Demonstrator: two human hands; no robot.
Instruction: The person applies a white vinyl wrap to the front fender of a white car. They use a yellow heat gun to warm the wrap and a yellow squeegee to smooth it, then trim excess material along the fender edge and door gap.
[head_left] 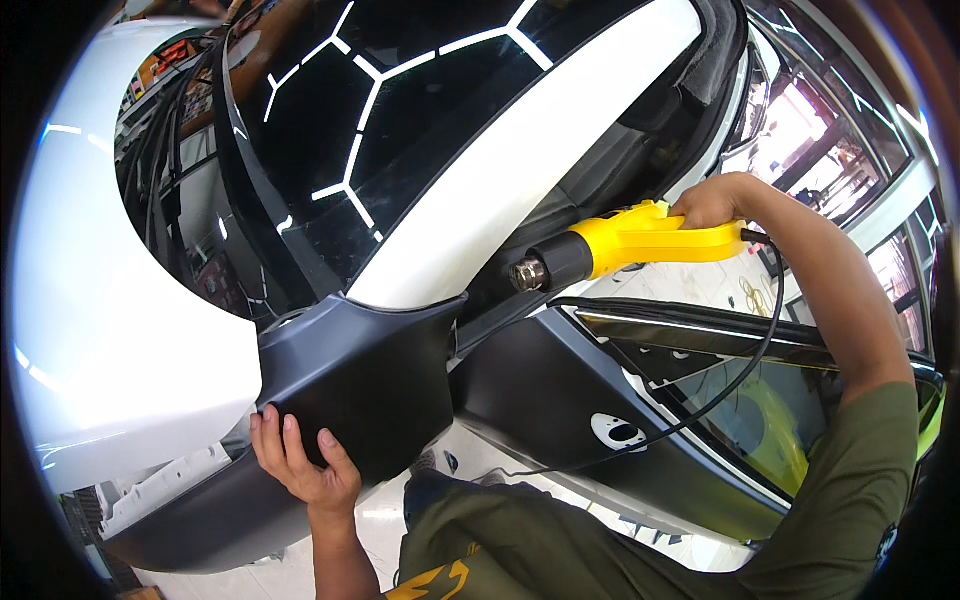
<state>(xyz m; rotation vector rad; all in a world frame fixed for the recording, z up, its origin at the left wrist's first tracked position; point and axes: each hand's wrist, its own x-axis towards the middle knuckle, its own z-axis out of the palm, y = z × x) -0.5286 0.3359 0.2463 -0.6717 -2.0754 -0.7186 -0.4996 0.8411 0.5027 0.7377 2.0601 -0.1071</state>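
Observation:
My right hand is wrapped round the handle of a yellow heat gun. Its black collar and metal nozzle point left, above the gap between the car's front fender and its opened door. A black cord hangs from the rear of the handle and loops down past the door. Against the matte dark-grey fender lies my left hand, fingers stretched and spread near the edge by the white hood. The hand holds nothing.
To the left is the glossy white hood, and a white pillar runs beside the windshield. The matte grey door stands open at the right, with a hole in a white-edged oval. A yellow-green item shows through its window.

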